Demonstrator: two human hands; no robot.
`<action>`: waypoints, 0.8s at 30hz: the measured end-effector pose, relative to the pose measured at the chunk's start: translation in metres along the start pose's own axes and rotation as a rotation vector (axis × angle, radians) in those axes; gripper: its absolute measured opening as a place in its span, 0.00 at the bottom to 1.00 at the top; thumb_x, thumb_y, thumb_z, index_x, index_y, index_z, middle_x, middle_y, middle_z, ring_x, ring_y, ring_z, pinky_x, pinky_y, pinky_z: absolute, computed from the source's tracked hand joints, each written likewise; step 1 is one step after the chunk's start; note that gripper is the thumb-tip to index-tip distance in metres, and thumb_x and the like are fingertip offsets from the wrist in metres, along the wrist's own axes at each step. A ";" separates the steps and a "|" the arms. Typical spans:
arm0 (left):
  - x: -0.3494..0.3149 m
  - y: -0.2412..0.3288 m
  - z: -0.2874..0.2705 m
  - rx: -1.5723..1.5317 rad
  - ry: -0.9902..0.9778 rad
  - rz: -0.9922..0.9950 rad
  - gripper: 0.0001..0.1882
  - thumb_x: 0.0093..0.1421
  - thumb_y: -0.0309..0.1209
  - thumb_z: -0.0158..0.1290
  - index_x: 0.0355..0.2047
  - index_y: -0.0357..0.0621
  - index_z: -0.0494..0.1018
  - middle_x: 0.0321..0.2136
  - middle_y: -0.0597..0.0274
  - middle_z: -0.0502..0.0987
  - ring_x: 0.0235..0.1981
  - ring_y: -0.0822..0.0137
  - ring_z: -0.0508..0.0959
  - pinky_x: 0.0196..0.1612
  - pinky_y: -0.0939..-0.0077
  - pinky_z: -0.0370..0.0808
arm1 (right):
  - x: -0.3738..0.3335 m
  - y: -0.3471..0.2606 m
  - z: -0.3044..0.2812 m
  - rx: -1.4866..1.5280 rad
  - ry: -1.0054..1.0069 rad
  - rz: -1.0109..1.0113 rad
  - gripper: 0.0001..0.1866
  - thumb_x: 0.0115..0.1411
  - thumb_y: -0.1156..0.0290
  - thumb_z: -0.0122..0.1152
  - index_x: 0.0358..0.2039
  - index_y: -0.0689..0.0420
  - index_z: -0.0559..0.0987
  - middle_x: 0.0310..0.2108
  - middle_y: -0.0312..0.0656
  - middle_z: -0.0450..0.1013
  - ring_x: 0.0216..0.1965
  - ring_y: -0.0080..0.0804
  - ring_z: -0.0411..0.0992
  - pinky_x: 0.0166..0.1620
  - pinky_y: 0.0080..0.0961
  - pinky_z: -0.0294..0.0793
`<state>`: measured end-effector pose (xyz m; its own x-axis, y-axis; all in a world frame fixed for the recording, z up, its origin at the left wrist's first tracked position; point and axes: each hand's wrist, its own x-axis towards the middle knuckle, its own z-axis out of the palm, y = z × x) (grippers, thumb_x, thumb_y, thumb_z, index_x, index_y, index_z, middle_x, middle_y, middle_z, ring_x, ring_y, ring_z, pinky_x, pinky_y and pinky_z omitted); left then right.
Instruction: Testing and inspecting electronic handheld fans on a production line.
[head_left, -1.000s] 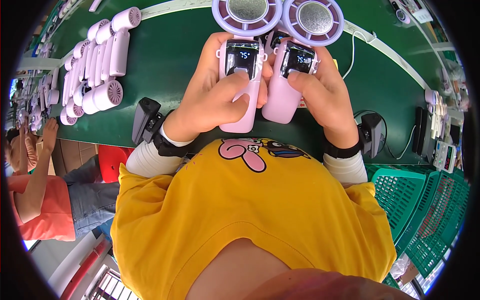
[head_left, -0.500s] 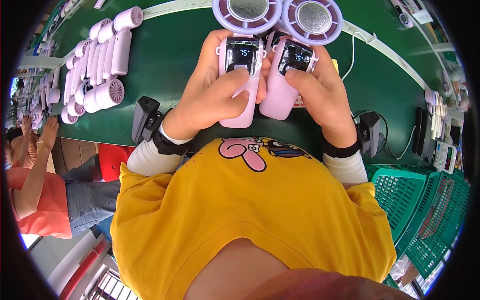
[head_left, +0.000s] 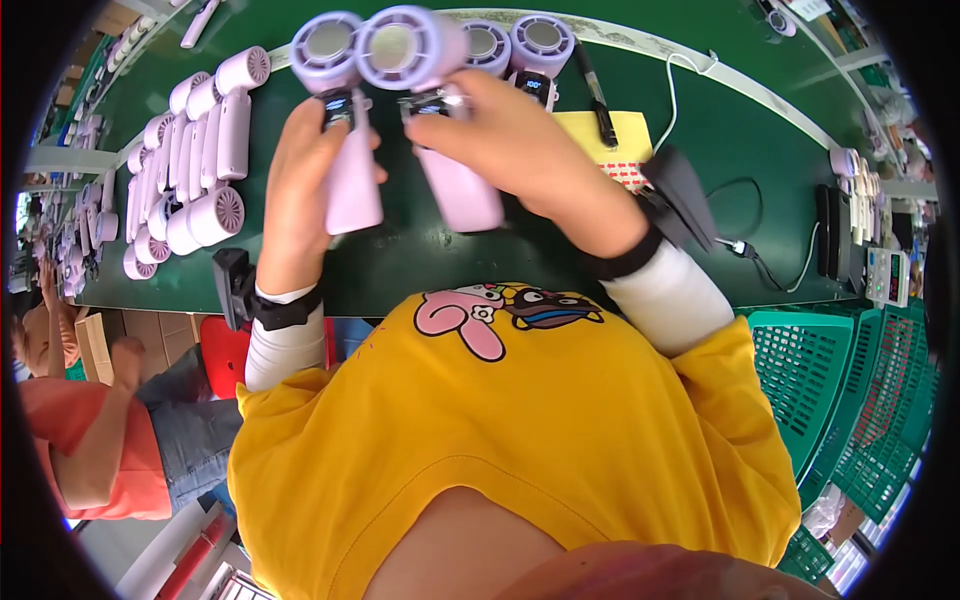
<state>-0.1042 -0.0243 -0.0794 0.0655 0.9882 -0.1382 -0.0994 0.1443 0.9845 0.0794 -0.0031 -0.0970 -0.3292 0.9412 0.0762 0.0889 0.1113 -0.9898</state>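
Note:
My left hand (head_left: 298, 175) is closed around a pink handheld fan (head_left: 355, 185), its thumb lying by the small lit display below the round lilac head. My right hand (head_left: 525, 150) grips a second pink handheld fan (head_left: 462, 192), slightly blurred, with the thumb across the body near its display. The two fan heads nearly touch or overlap, above the green table. Just beyond my right hand lie two more fans of the same kind; the right one (head_left: 542, 40) has a lit display, and the other (head_left: 484, 46) is partly hidden by the hand.
Several pink fans (head_left: 205, 140) lie in a row on the left of the green table (head_left: 740, 120). A yellow paper pad (head_left: 632, 126) with a black pen (head_left: 598, 105) sits right of my hands, near a white cable (head_left: 672, 95). Green baskets (head_left: 800, 380) stand at lower right; a co-worker (head_left: 90, 430) is at left.
Both hands have moved left with the fans, which now tilt differently and look farther from me. The two fans behind, the pen and most of the yellow pad have come into sight.

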 end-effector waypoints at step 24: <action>0.020 -0.009 -0.010 -0.140 -0.118 0.060 0.19 0.55 0.33 0.40 0.44 0.34 0.58 0.33 0.50 0.70 0.26 0.64 0.73 0.27 0.76 0.73 | 0.063 -0.024 -0.198 -0.976 0.370 0.456 0.37 0.53 0.45 0.49 0.59 0.46 0.51 0.55 0.48 0.57 0.51 0.45 0.61 0.50 0.27 0.60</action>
<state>-0.1117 -0.0049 -0.0921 0.1706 0.9836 -0.0583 -0.2434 0.0994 0.9648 0.2424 0.1164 -0.0442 0.2044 0.9759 -0.0762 0.8763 -0.2171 -0.4300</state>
